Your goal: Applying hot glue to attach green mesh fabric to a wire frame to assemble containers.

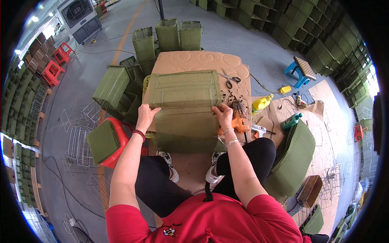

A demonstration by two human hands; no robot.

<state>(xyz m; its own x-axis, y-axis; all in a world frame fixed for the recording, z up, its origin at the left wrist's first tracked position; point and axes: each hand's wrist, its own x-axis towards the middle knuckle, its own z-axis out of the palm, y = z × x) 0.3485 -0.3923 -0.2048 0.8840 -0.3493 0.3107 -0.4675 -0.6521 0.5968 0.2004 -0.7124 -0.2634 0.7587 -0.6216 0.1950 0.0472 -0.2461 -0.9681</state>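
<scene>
- Green felt-wrapped wire basket [184,106] lies on the worktable [202,60] — its top face looks covered, felt hanging loose at the near edge.
- Left hand [146,114] and right hand [224,114] — 2 flat palms pressing its sides, gripping nothing.
- Scissors [230,78] lie beyond.

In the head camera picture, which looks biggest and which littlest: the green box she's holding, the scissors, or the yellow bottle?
1. The green wire-framed box under both hands looks by far the biggest.
2. The yellow bottle.
3. The scissors.
The last two look nearly alike, and the fisheye bends things, so their order is unsure.
</scene>
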